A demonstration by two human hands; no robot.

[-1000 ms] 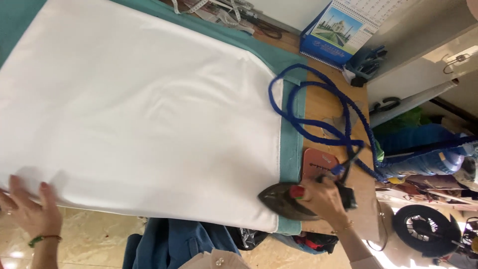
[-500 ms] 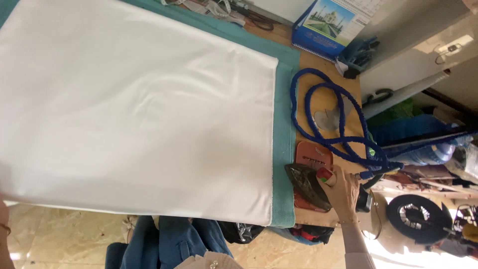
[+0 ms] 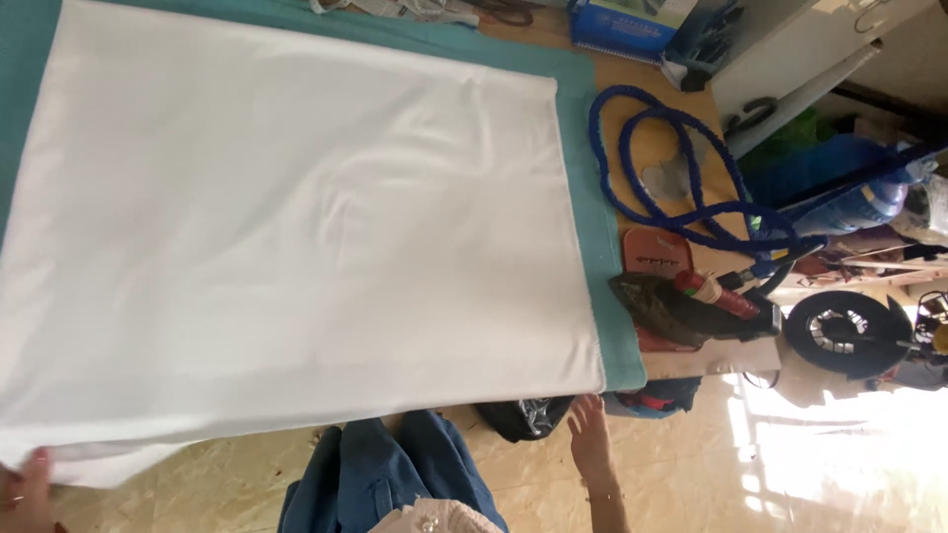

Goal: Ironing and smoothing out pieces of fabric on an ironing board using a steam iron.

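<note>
A right hand [image 3: 590, 434] hangs open and empty just below the near right corner of a white cloth [image 3: 296, 237], while the left hand [image 3: 25, 484] grips its near left corner. An iron [image 3: 681, 306] rests to the right beside a coiled blue cord [image 3: 681, 178].

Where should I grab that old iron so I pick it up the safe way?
Take the iron by its handle, the red-tipped bar on top, coming from above on the near table edge where the right hand hovers. The dark soleplate faces down on its rest, so the handle is the only raised part to wrap fingers around. The blue cord trails off the far end.
</note>
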